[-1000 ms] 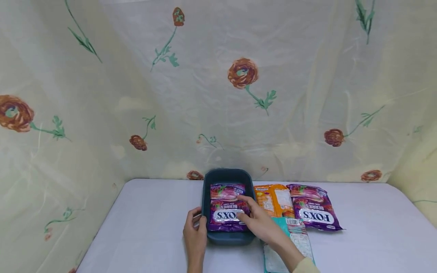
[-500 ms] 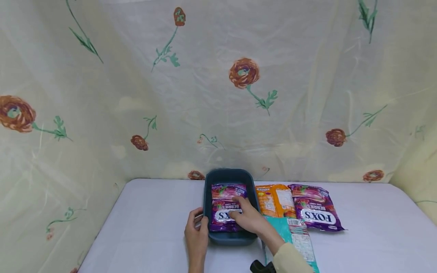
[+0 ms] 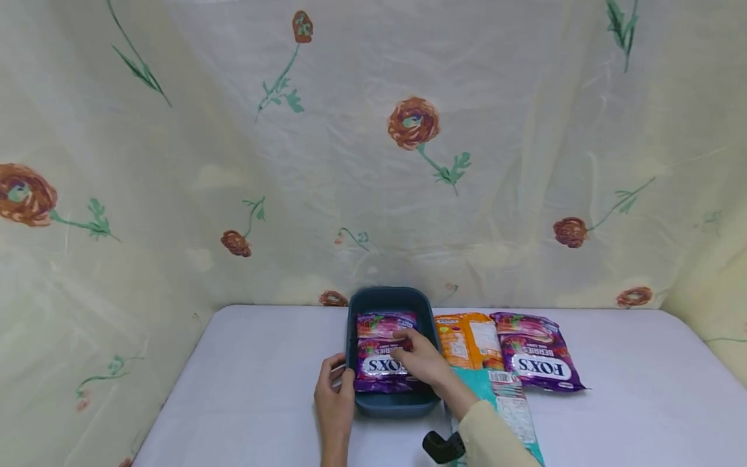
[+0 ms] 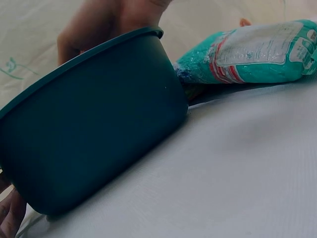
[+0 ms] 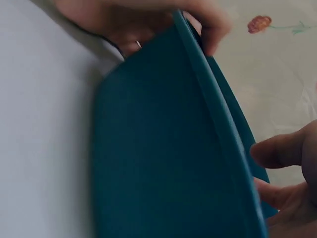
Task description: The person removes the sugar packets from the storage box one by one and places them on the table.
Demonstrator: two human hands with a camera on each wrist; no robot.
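A dark teal plastic bin stands on the table, and a purple Fox's Berries candy bag lies flat inside it. My left hand grips the bin's left wall; the right wrist view shows a digit of that hand hooked over the rim. Inside the bin, my right hand reaches from the right and rests its thumb and index finger on the bag. Those two digits are spread apart in the right wrist view, above the rim. The bin wall hides the bag in both wrist views.
Right of the bin lie an orange bag, a second purple Fox's bag and a turquoise bag, partly under my right sleeve. A black device sits by that sleeve. A flowered curtain hangs behind the table.
My right hand has shifted left across the bag, from its right edge toward its middle. The left hand, the bin and the bags stay in place.
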